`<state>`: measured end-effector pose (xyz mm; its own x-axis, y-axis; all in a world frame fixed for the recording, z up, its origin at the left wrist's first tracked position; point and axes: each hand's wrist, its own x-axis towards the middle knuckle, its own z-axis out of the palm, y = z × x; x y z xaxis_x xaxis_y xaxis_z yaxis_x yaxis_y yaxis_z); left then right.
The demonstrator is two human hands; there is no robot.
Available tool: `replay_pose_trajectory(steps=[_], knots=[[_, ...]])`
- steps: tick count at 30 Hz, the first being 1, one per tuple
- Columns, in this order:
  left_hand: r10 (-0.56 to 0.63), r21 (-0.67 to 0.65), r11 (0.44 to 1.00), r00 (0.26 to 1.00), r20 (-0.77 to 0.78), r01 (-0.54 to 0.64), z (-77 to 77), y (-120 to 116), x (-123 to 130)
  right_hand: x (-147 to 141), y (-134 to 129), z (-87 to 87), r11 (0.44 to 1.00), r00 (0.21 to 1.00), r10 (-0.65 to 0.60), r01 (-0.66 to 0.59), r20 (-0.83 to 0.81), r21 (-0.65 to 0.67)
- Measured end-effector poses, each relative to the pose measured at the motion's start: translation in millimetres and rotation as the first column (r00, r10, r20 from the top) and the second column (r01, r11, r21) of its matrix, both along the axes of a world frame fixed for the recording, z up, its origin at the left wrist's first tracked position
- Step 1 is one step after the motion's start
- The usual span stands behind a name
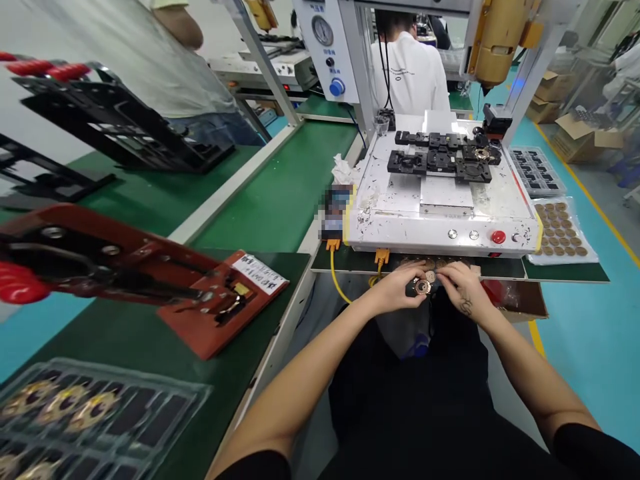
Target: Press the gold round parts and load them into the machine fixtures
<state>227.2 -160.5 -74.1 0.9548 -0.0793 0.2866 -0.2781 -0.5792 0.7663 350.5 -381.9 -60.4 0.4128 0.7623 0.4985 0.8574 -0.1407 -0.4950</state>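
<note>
Just below the front edge of the white machine, my left hand [404, 288] is closed on a small round metal part [423, 287] with a ring-shaped face. Close on its right, my right hand [463, 288] has its thumb and index finger pinched at a small round disc [431, 275], held against the upper right of the metal part. Both hands are in front of my body, their fingertips almost touching. More round discs lie on the green shelf behind the fingers, partly hidden by them.
The white machine [400, 223] bears black fixtures [440, 159]. To its right lie a tray of brown discs [560, 230] and a tray of black parts [537, 171]. A red press [200, 327] and a tray of gold parts [165, 387] are at left. Two people are beyond.
</note>
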Motion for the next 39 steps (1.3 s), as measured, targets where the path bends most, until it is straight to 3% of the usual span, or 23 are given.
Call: replay_pose_trajectory(steps=[3,8,19,23,29,31,33,35,36,39], knots=[[-0.017,-0.002,1.0,0.999,-0.032,0.017,-3.1,3,5,1,17,-20.5,0.999,0.999,-0.003,0.005,0.036,-0.049],[-0.048,-0.018,0.999,0.993,-0.106,0.046,8.1,4,5,10,17,-29.0,0.997,0.996,0.03,-0.023,0.088,-0.079],[-0.066,-0.012,0.998,0.964,-0.258,0.065,23.2,8,5,-8,4,-62.9,0.998,0.997,0.026,-0.03,0.067,0.056],[0.003,0.01,1.0,0.978,-0.209,-0.001,19.0,-1,6,-22,-20,-48.9,0.992,0.998,-0.046,0.05,-0.037,0.114],[0.112,0.143,0.984,0.993,-0.043,-0.105,21.7,-22,11,-29,-41,1.9,0.978,0.929,-0.147,0.188,-0.339,0.091],[0.138,0.073,0.988,0.99,-0.003,-0.137,28.6,-30,6,-33,-41,18.4,0.972,0.836,-0.156,0.224,-0.526,0.068],[0.157,-0.104,0.982,0.987,-0.032,-0.16,35.8,-38,-4,-37,-38,32.2,0.967,0.729,-0.145,0.248,-0.669,0.06],[0.15,-0.384,0.903,0.979,-0.14,-0.193,41.9,-46,-16,-41,-33,42.4,0.965,0.67,-0.114,0.249,-0.733,0.078],[0.122,-0.535,0.817,0.972,-0.201,-0.214,44.4,-49,-23,-43,-31,46.0,0.964,0.645,-0.095,0.25,-0.758,0.093],[0.022,-0.836,0.468,0.949,-0.314,-0.287,51.1,-56,-39,-45,-22,51.6,0.958,0.543,-0.043,0.26,-0.839,0.12]])
